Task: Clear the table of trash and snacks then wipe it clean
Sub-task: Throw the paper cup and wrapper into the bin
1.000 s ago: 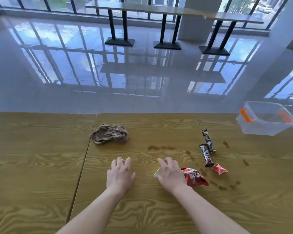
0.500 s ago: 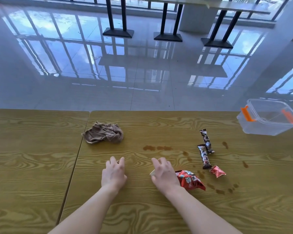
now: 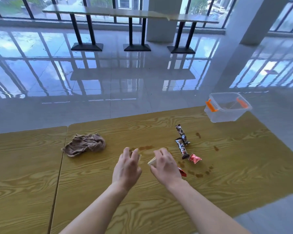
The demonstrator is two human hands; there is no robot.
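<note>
My left hand (image 3: 127,168) hovers just above the wooden table (image 3: 243,174), fingers curled on a small shiny wrapper (image 3: 137,155) that is mostly hidden. Beside it, my right hand (image 3: 166,168) pinches a pale wrapper (image 3: 151,162) and covers most of a red snack bag (image 3: 183,173). Two dark snack bars (image 3: 182,134) (image 3: 182,148) and a small red wrapper (image 3: 194,159) lie just right of my right hand. A crumpled brown cloth (image 3: 85,145) rests to the left. Brown stains (image 3: 145,147) (image 3: 200,174) mark the tabletop.
A clear plastic box (image 3: 215,117) with orange latches stands at the table's far right corner, without a lid. A seam (image 3: 57,174) separates this table from another on the left. Beyond the far edge is glossy tiled floor and a long counter on black legs (image 3: 137,31).
Both hands have lifted from lying flat on the table and their fingers have curled around small wrappers. The camera has tilted up and the view has shifted.
</note>
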